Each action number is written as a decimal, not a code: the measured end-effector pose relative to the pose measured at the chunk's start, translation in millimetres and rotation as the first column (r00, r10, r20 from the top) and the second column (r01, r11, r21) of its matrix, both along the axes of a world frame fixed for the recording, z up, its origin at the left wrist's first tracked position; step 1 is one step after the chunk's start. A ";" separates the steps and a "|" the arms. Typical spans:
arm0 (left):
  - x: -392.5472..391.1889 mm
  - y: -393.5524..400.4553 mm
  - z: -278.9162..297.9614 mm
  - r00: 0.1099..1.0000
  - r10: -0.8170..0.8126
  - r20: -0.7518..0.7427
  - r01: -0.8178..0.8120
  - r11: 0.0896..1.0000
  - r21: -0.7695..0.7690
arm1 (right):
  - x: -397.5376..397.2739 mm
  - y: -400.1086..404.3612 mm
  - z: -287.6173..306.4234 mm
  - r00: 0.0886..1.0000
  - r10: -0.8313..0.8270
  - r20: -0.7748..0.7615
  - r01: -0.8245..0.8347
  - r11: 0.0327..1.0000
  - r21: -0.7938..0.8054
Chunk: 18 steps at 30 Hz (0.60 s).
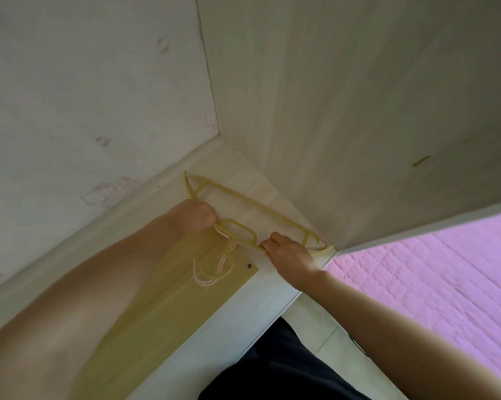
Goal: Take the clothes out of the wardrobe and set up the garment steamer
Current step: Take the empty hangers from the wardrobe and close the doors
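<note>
Inside wardrobe [359,96]: yellow hangers [252,210] span between left hand [194,216] and right hand [288,251], both grips closed on them.

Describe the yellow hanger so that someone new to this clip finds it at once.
Find the corner where the pale wooden panel meets the wall. Just below, both hands hold the yellow hanger, its long bar stretching between them. A pink striped hanger, largely hidden, shows beside its hook.

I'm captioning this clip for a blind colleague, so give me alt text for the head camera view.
Both hands hold a yellow plastic hanger low in a pale wooden corner: left hand fisted near its centre, right hand gripping its right arm. A pink hanger hook shows beneath; a pink quilted surface lies right.
</note>
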State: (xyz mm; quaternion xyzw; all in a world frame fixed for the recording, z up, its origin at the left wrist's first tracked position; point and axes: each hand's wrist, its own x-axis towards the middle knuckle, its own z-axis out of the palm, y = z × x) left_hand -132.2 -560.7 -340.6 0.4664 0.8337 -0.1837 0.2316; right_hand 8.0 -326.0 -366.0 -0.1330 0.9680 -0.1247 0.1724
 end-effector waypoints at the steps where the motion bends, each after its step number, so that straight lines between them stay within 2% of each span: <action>1: -1.1 1.2 -3.1 1.000 0.003 -0.010 -0.003 1.000 0.017 | 0.2 -0.5 -1.1 0.999 -0.033 -0.001 0.033 0.999 0.003; 3: -1.4 2.9 -8.3 1.000 0.017 -0.008 -0.017 0.999 0.029 | 1.8 -3.0 -4.1 0.997 -0.075 0.008 0.075 0.997 -0.008; 6: -0.3 1.1 -15.3 0.998 -0.024 -0.058 0.034 0.982 0.185 | 4.4 -7.7 -8.4 0.997 -0.079 -0.013 0.079 0.997 0.024; 10: 0.4 -2.5 -24.7 0.992 -0.038 -0.120 0.072 0.953 0.293 | 7.4 -15.3 -10.8 0.998 -0.056 0.003 0.055 0.985 0.163; 15: -1.2 1.6 -28.4 0.993 -0.041 -0.106 0.082 0.906 0.416 | 14.4 -23.3 -13.7 0.997 -0.068 -0.034 0.072 0.989 0.126; 18: 1.7 0.2 -34.2 0.992 0.035 -0.125 0.031 0.872 0.489 | 14.1 -23.8 -13.9 0.991 -0.107 -0.080 0.114 0.991 0.076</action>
